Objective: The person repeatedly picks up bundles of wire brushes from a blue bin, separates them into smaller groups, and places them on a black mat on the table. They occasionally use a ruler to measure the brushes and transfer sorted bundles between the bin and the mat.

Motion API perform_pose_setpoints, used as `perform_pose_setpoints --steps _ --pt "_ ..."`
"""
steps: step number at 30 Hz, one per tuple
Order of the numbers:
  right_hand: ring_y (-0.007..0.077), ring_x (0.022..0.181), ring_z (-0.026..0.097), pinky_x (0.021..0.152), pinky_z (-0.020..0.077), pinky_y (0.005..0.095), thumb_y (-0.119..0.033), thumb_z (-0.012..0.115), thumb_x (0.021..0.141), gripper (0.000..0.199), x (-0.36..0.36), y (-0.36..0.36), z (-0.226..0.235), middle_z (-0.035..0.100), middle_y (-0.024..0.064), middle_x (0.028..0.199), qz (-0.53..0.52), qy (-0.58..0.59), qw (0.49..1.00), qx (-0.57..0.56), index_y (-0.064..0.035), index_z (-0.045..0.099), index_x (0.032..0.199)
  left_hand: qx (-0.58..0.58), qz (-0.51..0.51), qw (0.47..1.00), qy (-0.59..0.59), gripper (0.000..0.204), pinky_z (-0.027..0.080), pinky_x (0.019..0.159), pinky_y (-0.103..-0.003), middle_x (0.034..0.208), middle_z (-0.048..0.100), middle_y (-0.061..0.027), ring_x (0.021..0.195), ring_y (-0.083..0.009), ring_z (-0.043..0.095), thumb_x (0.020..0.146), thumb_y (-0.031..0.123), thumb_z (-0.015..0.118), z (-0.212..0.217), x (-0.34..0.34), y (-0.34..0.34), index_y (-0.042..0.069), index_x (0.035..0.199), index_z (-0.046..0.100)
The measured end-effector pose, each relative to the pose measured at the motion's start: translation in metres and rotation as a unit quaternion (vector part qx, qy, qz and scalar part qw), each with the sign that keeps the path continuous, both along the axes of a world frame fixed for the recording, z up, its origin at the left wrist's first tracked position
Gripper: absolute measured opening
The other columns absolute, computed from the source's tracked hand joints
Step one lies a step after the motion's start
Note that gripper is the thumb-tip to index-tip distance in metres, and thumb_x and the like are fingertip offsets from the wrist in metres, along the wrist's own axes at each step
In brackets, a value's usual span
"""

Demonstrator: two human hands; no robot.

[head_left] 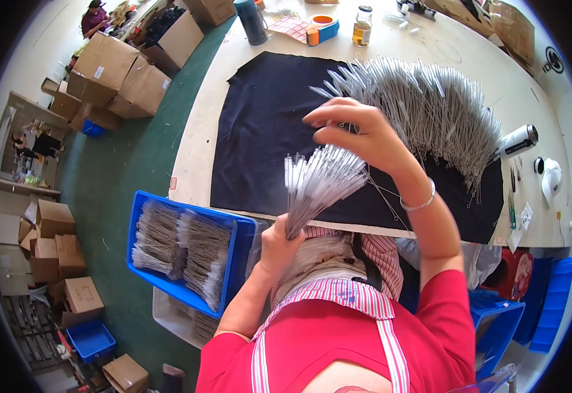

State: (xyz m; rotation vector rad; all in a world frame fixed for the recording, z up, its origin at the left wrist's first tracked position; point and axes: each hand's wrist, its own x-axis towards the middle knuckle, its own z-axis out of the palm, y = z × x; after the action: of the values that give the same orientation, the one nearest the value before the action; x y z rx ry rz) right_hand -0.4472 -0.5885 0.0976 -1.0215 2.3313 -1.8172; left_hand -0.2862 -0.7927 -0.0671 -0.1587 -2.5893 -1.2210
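My left hand is closed around the wire stems of a bundle of straw brushes, their pale bristle ends fanning out upward. Above that bundle my right hand is raised, thumb and fingers curved and apart, and I see nothing between them. Beyond it, a large heap of similar straw brushes lies on a black cloth, with looped wire ends towards me. A few loose brushes rest on the cloth under my right forearm.
To my left, a blue crate holds stacked brush bundles. On the table stand a dark tumbler, a tape dispenser, a glass jar and a fallen canister. Cardboard boxes line the green floor; a person is far off.
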Motion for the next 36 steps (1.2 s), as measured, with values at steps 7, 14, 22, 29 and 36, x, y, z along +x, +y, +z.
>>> perform_pose_setpoints --steps 7,14,22,29,36 --pt "0.0249 0.080 0.060 0.073 0.0473 0.0349 -0.020 0.066 0.083 0.018 -0.013 -0.015 0.005 0.065 0.0083 0.081 0.100 0.059 0.946 0.304 -0.0018 0.066 0.085 -0.026 -0.023 0.999 0.003 0.037 0.053 0.059 -0.041 0.074 0.064 -0.0171 0.069 -0.0349 0.066 0.069 0.005 0.071 0.006 0.004 -0.010 0.005 0.102 0.054" --pt "0.0294 0.090 0.063 0.084 0.0472 0.0361 -0.012 0.056 0.085 0.016 -0.040 0.009 0.011 0.066 0.0145 0.090 -0.153 0.162 0.952 0.208 -0.0043 0.067 0.093 0.024 -0.048 0.996 -0.073 0.032 0.053 0.061 -0.038 0.075 0.065 -0.0177 0.071 -0.0350 0.067 0.072 0.008 0.070 0.023 0.008 -0.017 0.005 0.100 0.056" --pt "0.0052 0.070 0.046 0.071 0.0401 0.0223 -0.029 0.058 0.094 0.024 -0.005 0.281 0.072 0.052 -0.0052 0.075 -0.447 0.094 0.889 -0.006 -0.0066 0.064 0.089 0.034 0.002 0.994 -0.103 0.034 0.050 0.065 -0.032 0.080 0.062 -0.0083 0.067 -0.0150 0.057 0.073 0.013 0.070 0.025 -0.021 -0.038 0.003 0.102 0.056" --pt "0.0239 0.076 0.063 0.070 0.0473 0.0327 -0.027 0.058 0.090 0.030 0.246 0.394 0.074 0.068 0.0148 0.083 -0.783 0.156 0.569 0.199 0.0017 0.065 0.096 0.206 0.030 0.967 -0.146 0.032 0.037 0.041 -0.024 0.063 0.048 -0.0013 0.044 -0.0099 0.046 0.081 0.006 0.064 0.053 -0.079 -0.050 0.000 0.107 0.048" --pt "0.0347 0.085 0.063 0.077 0.0480 0.0446 -0.026 0.056 0.091 0.023 0.386 0.415 0.007 0.068 0.0152 0.088 -0.829 0.114 0.249 0.488 -0.0062 0.068 0.087 0.124 0.026 0.987 -0.098 0.049 0.045 0.050 -0.028 0.080 0.057 -0.0080 0.055 -0.0126 0.051 0.077 0.007 0.068 0.046 -0.076 -0.014 -0.004 0.119 0.047"
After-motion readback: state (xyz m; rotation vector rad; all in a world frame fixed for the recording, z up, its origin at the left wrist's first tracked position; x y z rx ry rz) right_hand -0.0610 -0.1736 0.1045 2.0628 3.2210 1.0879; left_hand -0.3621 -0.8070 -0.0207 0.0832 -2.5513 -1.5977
